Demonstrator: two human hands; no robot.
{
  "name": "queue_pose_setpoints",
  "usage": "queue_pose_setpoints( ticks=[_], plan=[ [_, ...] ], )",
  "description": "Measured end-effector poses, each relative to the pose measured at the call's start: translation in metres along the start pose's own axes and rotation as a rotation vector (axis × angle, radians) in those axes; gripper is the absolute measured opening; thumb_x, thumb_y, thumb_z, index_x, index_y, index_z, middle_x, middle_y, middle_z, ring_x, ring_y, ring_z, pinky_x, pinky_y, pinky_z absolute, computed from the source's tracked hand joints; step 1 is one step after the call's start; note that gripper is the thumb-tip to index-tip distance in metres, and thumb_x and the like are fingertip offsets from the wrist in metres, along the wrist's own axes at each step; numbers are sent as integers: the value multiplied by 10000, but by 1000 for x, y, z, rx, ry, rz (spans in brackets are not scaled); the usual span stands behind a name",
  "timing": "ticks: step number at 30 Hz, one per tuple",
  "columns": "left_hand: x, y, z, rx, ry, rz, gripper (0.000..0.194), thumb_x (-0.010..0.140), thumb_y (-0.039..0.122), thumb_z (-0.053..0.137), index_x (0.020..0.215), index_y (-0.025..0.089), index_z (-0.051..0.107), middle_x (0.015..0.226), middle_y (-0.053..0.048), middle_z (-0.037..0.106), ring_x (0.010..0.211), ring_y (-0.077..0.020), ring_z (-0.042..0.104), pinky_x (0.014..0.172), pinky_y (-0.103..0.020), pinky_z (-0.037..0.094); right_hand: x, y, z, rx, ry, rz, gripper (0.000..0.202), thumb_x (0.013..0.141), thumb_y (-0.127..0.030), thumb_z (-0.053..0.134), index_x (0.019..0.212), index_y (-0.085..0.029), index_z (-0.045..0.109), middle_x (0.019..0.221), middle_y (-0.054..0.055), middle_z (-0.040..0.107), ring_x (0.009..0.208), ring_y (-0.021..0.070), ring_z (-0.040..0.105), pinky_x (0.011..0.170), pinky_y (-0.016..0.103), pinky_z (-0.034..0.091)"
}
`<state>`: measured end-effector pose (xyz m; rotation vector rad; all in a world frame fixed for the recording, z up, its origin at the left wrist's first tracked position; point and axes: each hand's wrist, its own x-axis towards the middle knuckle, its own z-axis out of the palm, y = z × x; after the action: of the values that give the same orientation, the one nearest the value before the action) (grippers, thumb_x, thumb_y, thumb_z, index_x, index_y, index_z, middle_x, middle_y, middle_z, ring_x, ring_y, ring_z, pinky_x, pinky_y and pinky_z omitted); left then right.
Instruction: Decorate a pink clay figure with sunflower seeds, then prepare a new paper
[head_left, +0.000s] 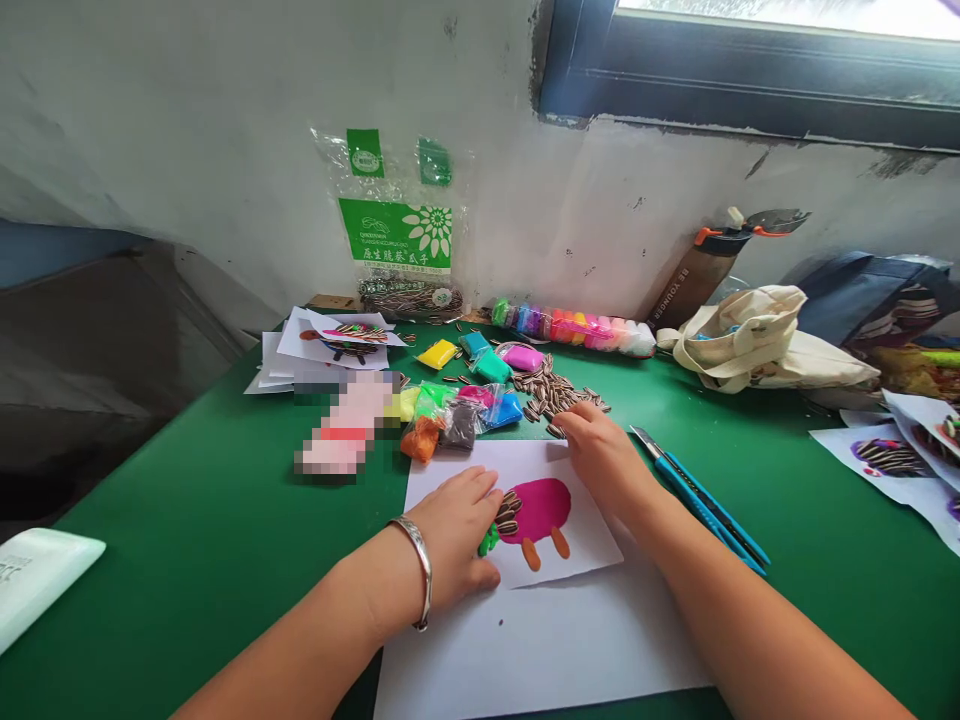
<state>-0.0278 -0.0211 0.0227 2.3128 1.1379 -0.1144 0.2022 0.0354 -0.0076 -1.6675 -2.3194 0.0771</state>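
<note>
My left hand (456,535), with a silver bangle at the wrist, lies with fingers stretched out on the left part of a white paper sheet (577,560). On that sheet is a magenta clay oval (541,510) with two orange clay legs (531,555). Striped sunflower seeds (508,512) are set at the oval's left end, beside green clay (489,541) that my left hand partly covers. My right hand (604,455) reaches to the near edge of a loose sunflower seed pile (551,388). Its fingertips are pinched together at a seed.
Clay packets (459,424) lie beyond the sheet. A seed bag (405,240) and a clay row (577,328) stand by the wall. Blue cutters (701,500) lie right of my right arm. Pictures (330,345), a cloth bag (757,340) and a bottle (697,270) surround the work.
</note>
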Motion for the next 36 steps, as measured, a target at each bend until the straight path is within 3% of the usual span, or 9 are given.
queue_pose_setpoints(
  ticks=[3, 8, 16, 23, 29, 32, 36],
  plan=[
    [-2, 1, -2, -13, 5, 7, 700, 671, 405, 743, 1280, 156, 503, 1420, -152, 405, 1365, -341, 270, 1122, -449, 265, -4, -1, -4, 165, 75, 17, 314, 860, -70, 381, 933, -177, 667, 922, 57, 606, 813, 156, 560, 720, 237, 412],
    [-5, 5, -7, 20, -24, -3, 730, 657, 433, 752, 1275, 136, 500, 1407, -159, 412, 1360, -342, 277, 1121, -437, 265, -6, -9, -3, 275, 30, -3, 298, 847, -65, 421, 916, -162, 694, 925, 68, 624, 828, 157, 580, 747, 237, 425],
    [-5, 3, -1, 16, -11, -7, 842, 624, 461, 763, 1328, 129, 440, 1447, -167, 361, 1383, -352, 222, 1127, -459, 239, -7, -12, -3, 66, -81, -23, 337, 839, -15, 409, 954, -166, 687, 957, 66, 610, 883, 154, 553, 753, 219, 385],
    [-4, 3, 2, 59, -14, -10, 884, 605, 493, 773, 1342, 150, 424, 1478, -175, 323, 1381, -355, 229, 1114, -481, 247, -7, -11, -10, -22, -118, 11, 271, 859, -50, 414, 865, -156, 664, 836, 60, 595, 755, 153, 540, 666, 235, 363],
    [-2, 1, 2, 36, 11, 4, 831, 613, 455, 777, 1324, 178, 447, 1460, -154, 360, 1372, -353, 255, 1115, -486, 252, -13, -28, -28, 325, 23, 38, 240, 886, -121, 409, 879, -195, 638, 891, 40, 652, 838, 156, 587, 737, 246, 421],
    [-2, 0, 2, 26, 9, 2, 821, 616, 441, 777, 1320, 168, 457, 1459, -163, 361, 1370, -361, 258, 1117, -494, 249, -29, -41, -34, 494, -87, 6, 208, 863, -131, 436, 820, -212, 623, 782, 6, 662, 717, 144, 604, 650, 236, 425],
    [-4, 2, 2, 55, -17, -24, 861, 640, 432, 768, 1361, 121, 415, 1487, -201, 309, 1382, -364, 232, 1119, -500, 242, -50, -54, -31, 820, -228, 103, 196, 902, -177, 388, 804, -229, 550, 547, -50, 604, 480, 118, 533, 518, 223, 389]
  ],
)
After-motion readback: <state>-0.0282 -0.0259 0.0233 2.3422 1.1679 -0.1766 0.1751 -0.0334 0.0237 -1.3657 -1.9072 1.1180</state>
